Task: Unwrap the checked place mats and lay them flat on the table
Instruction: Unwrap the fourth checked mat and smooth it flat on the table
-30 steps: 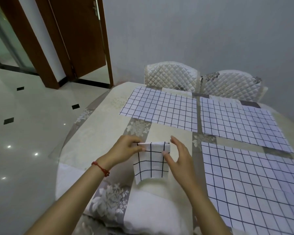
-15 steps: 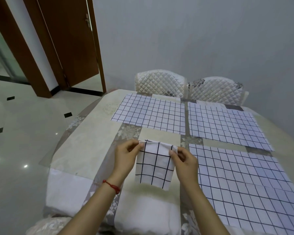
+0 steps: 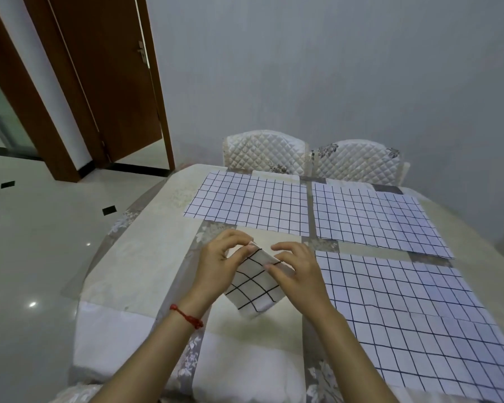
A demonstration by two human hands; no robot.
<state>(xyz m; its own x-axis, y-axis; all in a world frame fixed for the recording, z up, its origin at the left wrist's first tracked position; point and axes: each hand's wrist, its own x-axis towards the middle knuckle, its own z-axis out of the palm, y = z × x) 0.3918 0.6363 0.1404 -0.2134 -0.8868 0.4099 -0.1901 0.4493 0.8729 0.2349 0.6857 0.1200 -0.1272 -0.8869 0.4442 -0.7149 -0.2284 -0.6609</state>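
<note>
A folded white place mat with black checks is held above the table's near left part, tilted with one corner pointing up. My left hand pinches its upper left edge with thumb and fingertips. My right hand pinches the upper right edge, fingers over the fold. Three unfolded checked mats lie flat on the table: one at the far left, one at the far right, one at the near right.
Two quilted white chairs stand at the table's far side against a grey wall. A brown door and a glossy tiled floor lie to the left. The patchwork tablecloth is bare beneath the held mat.
The folded mat has turned from hanging square to tilted with a corner up. Both hands have closed in over its top edge.
</note>
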